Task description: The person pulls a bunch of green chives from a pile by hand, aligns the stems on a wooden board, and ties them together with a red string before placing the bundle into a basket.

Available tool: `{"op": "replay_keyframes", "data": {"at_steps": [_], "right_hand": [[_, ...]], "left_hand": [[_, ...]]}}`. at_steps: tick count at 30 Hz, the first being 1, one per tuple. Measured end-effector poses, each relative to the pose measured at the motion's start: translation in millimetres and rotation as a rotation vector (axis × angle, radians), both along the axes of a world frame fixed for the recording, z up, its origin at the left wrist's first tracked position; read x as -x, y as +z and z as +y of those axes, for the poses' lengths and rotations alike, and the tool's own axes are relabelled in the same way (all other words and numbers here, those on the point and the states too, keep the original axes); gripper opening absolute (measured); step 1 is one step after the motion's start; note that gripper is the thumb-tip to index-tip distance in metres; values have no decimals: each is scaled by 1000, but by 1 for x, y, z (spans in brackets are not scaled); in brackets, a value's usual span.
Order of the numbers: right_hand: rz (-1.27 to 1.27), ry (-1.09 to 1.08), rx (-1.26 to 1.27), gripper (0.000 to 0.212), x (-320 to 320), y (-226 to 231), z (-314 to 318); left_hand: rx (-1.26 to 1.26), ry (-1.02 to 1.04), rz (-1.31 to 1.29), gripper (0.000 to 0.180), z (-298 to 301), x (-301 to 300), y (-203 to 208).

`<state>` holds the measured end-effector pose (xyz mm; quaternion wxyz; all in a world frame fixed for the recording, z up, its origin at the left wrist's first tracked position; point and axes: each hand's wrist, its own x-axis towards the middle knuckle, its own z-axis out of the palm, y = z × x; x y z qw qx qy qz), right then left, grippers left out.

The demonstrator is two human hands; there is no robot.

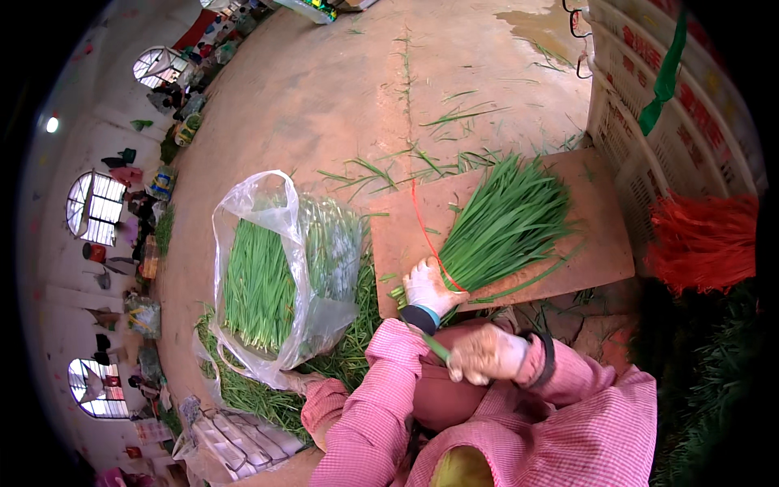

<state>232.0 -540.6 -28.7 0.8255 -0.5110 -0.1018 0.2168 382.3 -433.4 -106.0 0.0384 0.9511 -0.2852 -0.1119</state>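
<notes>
White-gloved left hand (430, 287) grasps the base of a long-leaved green bundle (510, 217), its axis running forward-right across a brown rectangular board (599, 235); the right hand (488, 355), farther off, clenches a narrow green strip (436, 348).

Rich green is splashed over the brown board (602, 223) by the leaf bundle (507, 219), and bright red is added by the strand (419, 215)! Left of the board, green stalks (258, 284) are veiled in clear plastic (334, 235); to its right, vivid red is supplied by strings (703, 243); below it, pink-and-white checks are worn on the sleeves (377, 414).
</notes>
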Motion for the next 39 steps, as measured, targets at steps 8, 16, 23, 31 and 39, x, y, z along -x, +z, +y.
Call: {"op": "replay_keyframes", "data": {"at_steps": [8, 16, 23, 31, 39], "right_hand": [[255, -554, 423, 62, 92, -108, -57], [338, -496, -553, 67, 19, -82, -23], [295, -532, -575, 62, -7, -44, -15], [63, -655, 52, 57, -3, 8, 41], [-127, 88, 97, 70, -17, 28, 86]], "left_hand": [[576, 245, 1527, 62, 27, -25, 17], [1185, 587, 2348, 66, 49, 93, 19], [1166, 157, 1918, 75, 57, 84, 71], [1537, 311, 1022, 71, 75, 80, 134], [1710, 689, 892, 45, 164, 116, 174]]}}
